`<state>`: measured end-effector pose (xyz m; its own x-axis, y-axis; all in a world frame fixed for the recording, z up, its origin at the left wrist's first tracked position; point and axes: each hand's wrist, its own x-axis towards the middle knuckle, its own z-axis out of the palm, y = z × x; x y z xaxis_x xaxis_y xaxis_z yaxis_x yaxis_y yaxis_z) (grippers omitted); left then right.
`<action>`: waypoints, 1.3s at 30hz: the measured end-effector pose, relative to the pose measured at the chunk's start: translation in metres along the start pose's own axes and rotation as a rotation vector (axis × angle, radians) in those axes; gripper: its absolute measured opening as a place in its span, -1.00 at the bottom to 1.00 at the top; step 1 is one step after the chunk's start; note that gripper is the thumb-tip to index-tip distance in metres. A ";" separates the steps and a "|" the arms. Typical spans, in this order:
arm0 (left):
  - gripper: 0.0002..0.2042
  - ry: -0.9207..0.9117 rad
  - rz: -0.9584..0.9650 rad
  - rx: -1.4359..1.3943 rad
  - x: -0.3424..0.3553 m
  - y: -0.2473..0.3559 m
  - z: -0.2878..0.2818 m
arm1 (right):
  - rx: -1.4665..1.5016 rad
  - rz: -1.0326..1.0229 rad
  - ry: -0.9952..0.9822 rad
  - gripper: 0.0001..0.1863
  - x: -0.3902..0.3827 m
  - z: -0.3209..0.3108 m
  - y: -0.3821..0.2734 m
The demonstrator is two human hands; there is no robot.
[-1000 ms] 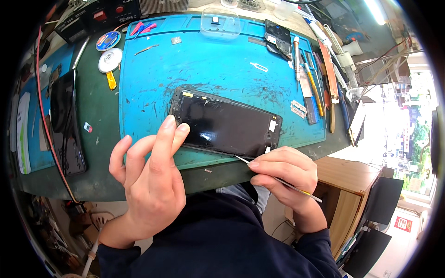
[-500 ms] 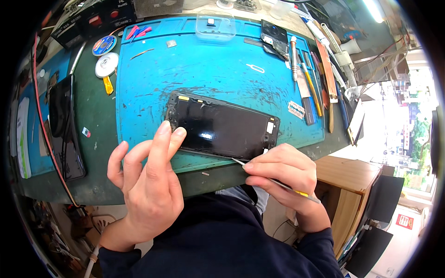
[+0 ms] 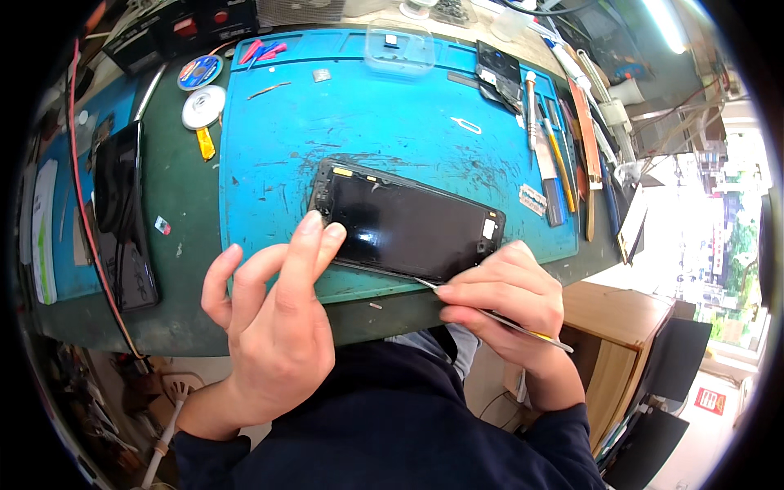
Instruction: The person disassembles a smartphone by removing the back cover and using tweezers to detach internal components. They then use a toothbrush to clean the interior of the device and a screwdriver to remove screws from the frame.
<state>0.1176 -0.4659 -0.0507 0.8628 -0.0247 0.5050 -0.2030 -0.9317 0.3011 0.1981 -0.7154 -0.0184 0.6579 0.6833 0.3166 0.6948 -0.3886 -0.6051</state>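
Observation:
A black phone frame (image 3: 408,227) with a dark glossy inner face and small yellow and white patches lies slanted near the front of the blue mat (image 3: 327,114). At its left end, my left hand (image 3: 282,318) grips the lower corner between thumb and index finger; the other fingers are spread in the air. My right hand (image 3: 510,306) pinches a slim, pointed metal tool (image 3: 523,328) with a yellow section. The tip meets the frame's near long edge, right of the middle. Part of the frame's right corner is hidden behind my right fingers.
A clear plastic box (image 3: 398,49) stands at the mat's back, beside a dark phone part (image 3: 498,69). Several tools, including a screwdriver (image 3: 531,106), lie right, near a blade (image 3: 533,200). Another black phone (image 3: 122,220) and tape spools (image 3: 203,106) are left. A SIM pin (image 3: 466,125) lies on the mat.
The whole view has shifted slightly, so everything on the bench appears farther right. Both hands keep nearly the same hold, and the tool's tip stays at the frame's near edge.

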 end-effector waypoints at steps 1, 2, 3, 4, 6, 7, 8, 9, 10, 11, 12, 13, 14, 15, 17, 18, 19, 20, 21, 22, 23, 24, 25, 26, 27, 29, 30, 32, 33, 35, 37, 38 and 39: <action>-0.43 -0.035 -0.002 -0.017 -0.001 0.000 -0.001 | -0.001 0.011 -0.003 -0.73 -0.001 0.000 -0.003; -0.45 -0.069 -0.003 -0.034 -0.002 0.000 -0.002 | -0.005 -0.007 0.004 -0.74 0.004 0.004 -0.004; -0.46 -0.104 -0.004 -0.051 -0.002 0.000 -0.003 | -0.008 -0.024 0.010 -0.75 0.014 0.011 -0.005; -0.46 -0.107 -0.006 -0.049 -0.003 -0.001 -0.004 | -0.014 -0.046 0.016 -0.76 0.023 0.015 -0.007; -0.46 -0.112 -0.008 -0.045 -0.003 -0.003 -0.006 | -0.023 -0.027 0.016 -0.76 0.020 0.013 -0.008; -0.46 -0.106 -0.019 -0.057 -0.003 -0.004 -0.007 | -0.037 -0.028 0.009 -0.76 0.011 0.007 -0.005; -0.46 -0.103 -0.027 -0.069 -0.003 -0.002 -0.006 | -0.050 -0.025 0.003 -0.75 0.004 0.002 -0.002; -0.46 -0.100 -0.036 -0.082 -0.002 -0.001 -0.005 | -0.060 -0.014 -0.003 -0.75 0.004 0.000 -0.003; -0.45 -0.072 -0.038 -0.076 -0.001 -0.001 -0.003 | -0.046 -0.012 0.004 -0.75 0.008 0.005 -0.005; -0.43 -0.042 -0.035 -0.072 0.001 0.000 -0.001 | -0.036 -0.011 0.015 -0.76 0.017 0.012 -0.008; -0.42 -0.012 -0.032 -0.068 0.003 0.000 0.000 | -0.025 -0.009 0.027 -0.76 0.022 0.016 -0.010; -0.42 -0.015 -0.038 -0.074 0.002 -0.001 -0.001 | -0.033 -0.006 0.023 -0.77 0.021 0.016 -0.010; -0.42 -0.017 -0.045 -0.079 0.001 -0.001 -0.002 | -0.044 -0.007 0.020 -0.76 0.016 0.013 -0.008; -0.42 -0.020 -0.052 -0.085 0.000 -0.002 -0.003 | -0.054 -0.007 0.017 -0.76 0.008 0.008 -0.006; -0.42 -0.012 -0.051 -0.091 0.003 -0.001 -0.002 | -0.043 0.006 0.027 -0.76 0.007 0.008 -0.006; -0.41 -0.008 -0.050 -0.094 0.004 -0.001 -0.001 | -0.034 -0.004 0.026 -0.77 0.014 0.013 -0.007; -0.41 -0.013 -0.053 -0.092 0.004 -0.001 -0.002 | -0.028 -0.016 0.030 -0.77 0.023 0.019 -0.010; -0.41 -0.019 -0.055 -0.089 0.003 -0.001 -0.003 | -0.021 -0.028 0.033 -0.78 0.028 0.021 -0.012; -0.41 -0.024 -0.058 -0.087 0.003 -0.001 -0.004 | -0.034 -0.011 0.024 -0.78 0.026 0.017 -0.013; -0.41 -0.021 -0.061 -0.084 0.003 -0.001 -0.004 | -0.044 -0.007 0.017 -0.78 0.021 0.014 -0.011; -0.41 -0.018 -0.064 -0.080 0.002 -0.001 -0.003 | -0.055 -0.004 0.010 -0.77 0.013 0.010 -0.008; -0.41 -0.015 -0.068 -0.077 0.002 -0.001 -0.003 | -0.065 -0.001 0.002 -0.77 0.011 0.008 -0.005; -0.42 -0.038 -0.063 -0.100 0.001 -0.002 -0.003 | -0.066 0.006 0.007 -0.77 0.017 0.011 -0.010; -0.43 -0.058 -0.051 -0.121 0.001 -0.004 -0.004 | -0.054 -0.001 0.022 -0.77 0.023 0.017 -0.014; -0.44 -0.078 -0.040 -0.142 0.002 -0.006 -0.004 | -0.042 -0.008 0.037 -0.78 0.029 0.024 -0.017; -0.43 -0.090 -0.052 -0.152 0.001 -0.007 -0.007 | -0.032 -0.004 0.035 -0.77 0.031 0.026 -0.019; -0.43 -0.095 -0.058 -0.157 0.001 -0.008 -0.009 | -0.054 -0.001 0.033 -0.76 0.025 0.022 -0.018; -0.42 -0.079 -0.052 -0.160 0.001 -0.008 -0.007 | -0.096 0.004 0.018 -0.75 0.018 0.015 -0.016; -0.42 -0.071 -0.050 -0.160 0.001 -0.009 -0.007 | -0.107 0.001 0.006 -0.75 0.021 0.017 -0.017; -0.42 -0.074 -0.047 -0.181 0.001 -0.009 -0.006 | -0.067 -0.015 0.026 -0.76 0.033 0.027 -0.019; -0.42 -0.083 -0.052 -0.190 0.001 -0.010 -0.006 | -0.049 -0.002 0.018 -0.77 0.033 0.027 -0.020; -0.41 -0.091 -0.059 -0.189 0.000 -0.010 -0.007 | -0.055 -0.007 0.012 -0.77 0.032 0.025 -0.019; -0.41 -0.099 -0.065 -0.188 -0.001 -0.011 -0.008 | -0.062 -0.012 0.006 -0.76 0.032 0.022 -0.018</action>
<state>0.1156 -0.4526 -0.0479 0.9161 -0.0107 0.4009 -0.2204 -0.8486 0.4810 0.2000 -0.6729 -0.0140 0.6510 0.6845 0.3281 0.7192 -0.4179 -0.5551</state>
